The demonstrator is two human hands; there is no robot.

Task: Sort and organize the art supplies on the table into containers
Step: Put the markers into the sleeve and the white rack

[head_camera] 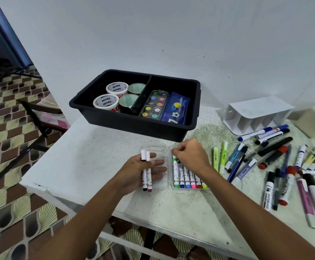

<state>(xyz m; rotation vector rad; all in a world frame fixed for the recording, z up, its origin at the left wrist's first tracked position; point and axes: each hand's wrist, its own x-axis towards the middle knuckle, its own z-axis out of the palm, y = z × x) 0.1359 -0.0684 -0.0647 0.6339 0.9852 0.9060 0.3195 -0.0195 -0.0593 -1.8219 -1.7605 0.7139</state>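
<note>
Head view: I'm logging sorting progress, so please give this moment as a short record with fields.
left hand: holds two white markers, fingers fairly straight
right hand: fingers curled at the top of the clear marker case
case contents: row of coloured-cap markers
black bin: tape rolls in left compartment; paint palette and blue pouch in right
white organizer: on its side
unsorted: loose pens and markers on the table's right

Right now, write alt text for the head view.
A person's left hand holds two white markers while the right hand places markers in a clear case on a table. Behind sits a black bin of tape rolls; loose pens lie to the right.
</note>
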